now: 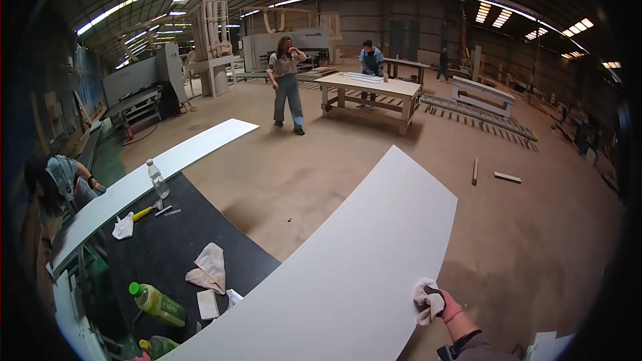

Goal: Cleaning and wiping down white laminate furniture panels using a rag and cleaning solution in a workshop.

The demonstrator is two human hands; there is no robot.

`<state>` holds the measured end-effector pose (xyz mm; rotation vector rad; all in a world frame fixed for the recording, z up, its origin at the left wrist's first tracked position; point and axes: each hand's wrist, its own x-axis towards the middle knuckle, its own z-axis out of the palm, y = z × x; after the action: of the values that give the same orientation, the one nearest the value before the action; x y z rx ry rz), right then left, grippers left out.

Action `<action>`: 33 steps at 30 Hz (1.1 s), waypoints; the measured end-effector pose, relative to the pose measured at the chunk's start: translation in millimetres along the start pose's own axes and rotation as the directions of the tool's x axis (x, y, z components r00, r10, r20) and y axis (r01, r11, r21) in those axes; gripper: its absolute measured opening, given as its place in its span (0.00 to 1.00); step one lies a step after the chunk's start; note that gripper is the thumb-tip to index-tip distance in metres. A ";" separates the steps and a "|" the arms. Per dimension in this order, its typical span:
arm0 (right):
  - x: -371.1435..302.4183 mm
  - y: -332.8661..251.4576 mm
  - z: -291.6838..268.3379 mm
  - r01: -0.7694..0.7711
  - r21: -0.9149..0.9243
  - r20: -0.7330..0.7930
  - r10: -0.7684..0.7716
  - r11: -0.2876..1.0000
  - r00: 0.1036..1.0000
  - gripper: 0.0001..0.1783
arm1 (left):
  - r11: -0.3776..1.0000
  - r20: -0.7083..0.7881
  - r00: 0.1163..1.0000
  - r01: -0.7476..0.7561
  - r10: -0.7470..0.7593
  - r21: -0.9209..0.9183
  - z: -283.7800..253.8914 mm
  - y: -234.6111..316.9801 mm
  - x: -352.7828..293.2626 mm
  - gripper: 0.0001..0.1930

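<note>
A long white panel (354, 261) stretches from the lower edge away toward the far right. At its right edge, my right hand (450, 305), in a pink and dark glove, is closed around a white cloth (424, 301) that touches the panel. Of my left hand (142, 357), only a scrap of what looks like pink glove shows at the lower edge, beside a green bottle (159, 345); its fingers are hidden. On the black tabletop (194, 217) to the left lie a crumpled beige cloth (208, 267), a small white block (207, 304) and a larger green bottle (160, 304).
A clear bottle (158, 179), a yellow-handled tool (142, 214) and a white rag (123, 226) sit near another white panel (194, 149). A person (63, 177) bends beside that panel. Another person (287, 87) stands ahead, left of a wooden worktable (394, 87). Wood strips (475, 171) lie on the floor.
</note>
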<state>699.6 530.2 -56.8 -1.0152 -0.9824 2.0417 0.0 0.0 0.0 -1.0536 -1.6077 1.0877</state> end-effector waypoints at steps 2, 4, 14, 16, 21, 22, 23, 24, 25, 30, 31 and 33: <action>-10.0 -1.9 -20.2 0.373 -0.667 0.298 -0.228 0.645 0.927 0.05 | 0.633 0.563 0.821 0.486 -0.095 -0.602 -94.6 -17.1 62.2 0.12; -22.4 -16.4 17.2 0.147 -0.560 0.091 -0.116 0.816 0.989 0.18 | 0.634 0.585 0.805 0.505 -0.100 -0.586 -95.9 -16.1 54.5 0.11; -32.8 2.3 -22.0 0.342 -0.696 0.371 -0.091 0.631 0.924 0.26 | 0.565 0.483 0.871 0.442 -0.085 -0.697 -62.9 41.5 -9.4 0.07; -40.0 4.0 -32.1 0.326 -0.728 0.364 -0.063 0.603 0.929 0.26 | 0.522 0.589 0.807 0.486 0.039 -0.700 -83.3 33.0 7.9 0.08; -58.2 -2.8 -28.1 0.158 -0.591 0.216 -0.033 0.791 0.976 0.20 | 0.636 0.598 0.779 0.367 0.188 -0.679 -79.7 67.7 -27.8 0.11; -55.3 -2.9 -29.0 0.142 -0.601 0.208 -0.017 0.787 0.978 0.20 | 0.676 0.562 0.801 0.298 0.207 -0.674 -73.8 75.0 -33.4 0.11; -54.9 4.2 -38.9 0.143 -0.554 0.179 -0.051 0.820 0.983 0.18 | 0.669 0.516 0.824 0.250 0.232 -0.700 -72.0 80.8 -33.0 0.11; -52.4 11.4 -52.7 0.152 -0.504 0.154 -0.084 0.850 0.984 0.17 | 0.670 0.532 0.821 0.276 0.208 -0.689 -77.5 82.3 -34.8 0.11; -48.9 13.6 -63.6 0.102 -0.473 0.177 -0.019 0.875 0.984 0.16 | 0.670 0.553 0.814 0.310 0.180 -0.674 -79.2 87.2 -31.8 0.11; -58.3 -15.5 -38.9 0.074 -0.502 0.143 -0.002 0.862 0.990 0.11 | 0.686 0.388 0.903 0.164 0.185 -0.709 -75.0 112.9 -37.9 0.14; -65.9 -21.8 -32.3 0.067 -0.503 0.147 0.008 0.862 0.989 0.11 | 0.692 0.365 0.913 0.147 0.179 -0.707 -73.8 115.7 -48.2 0.14; -71.4 -37.2 -8.6 -0.013 -0.324 0.055 0.032 0.946 0.998 0.09 | 0.756 0.317 0.925 0.053 0.208 -0.652 -62.9 126.5 -68.2 0.16</action>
<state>749.9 495.4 -3.8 -1.1400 -1.3769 1.9781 96.2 -21.3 -122.1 -1.4335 -2.3790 0.8095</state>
